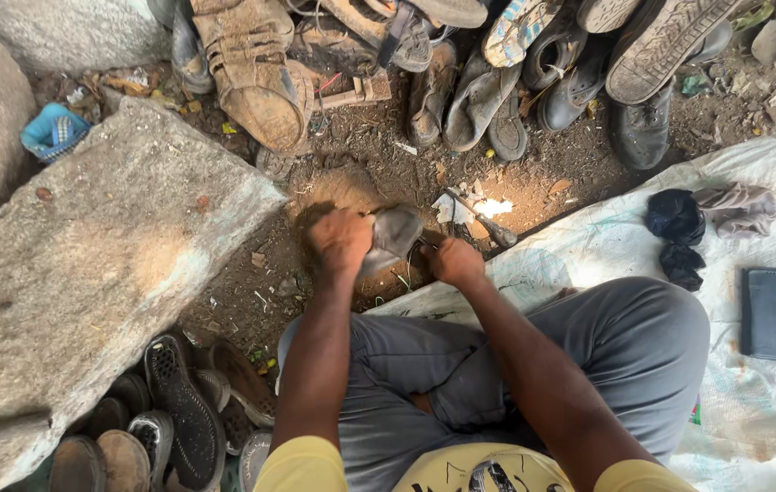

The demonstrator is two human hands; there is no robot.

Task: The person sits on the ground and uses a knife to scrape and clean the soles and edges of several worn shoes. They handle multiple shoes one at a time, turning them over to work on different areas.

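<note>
dusty grey leather shoe clamped in left hand, right hand fisted beside it, contents unclear

An outdoor cobbler's spot: worn shoes heaped on bare dirt.

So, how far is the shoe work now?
Done: cannot tell. In hand: left hand grips a grey shoe; right hand sits at its edge. Left: worn shoes piled above and beside the stone slab.
</note>
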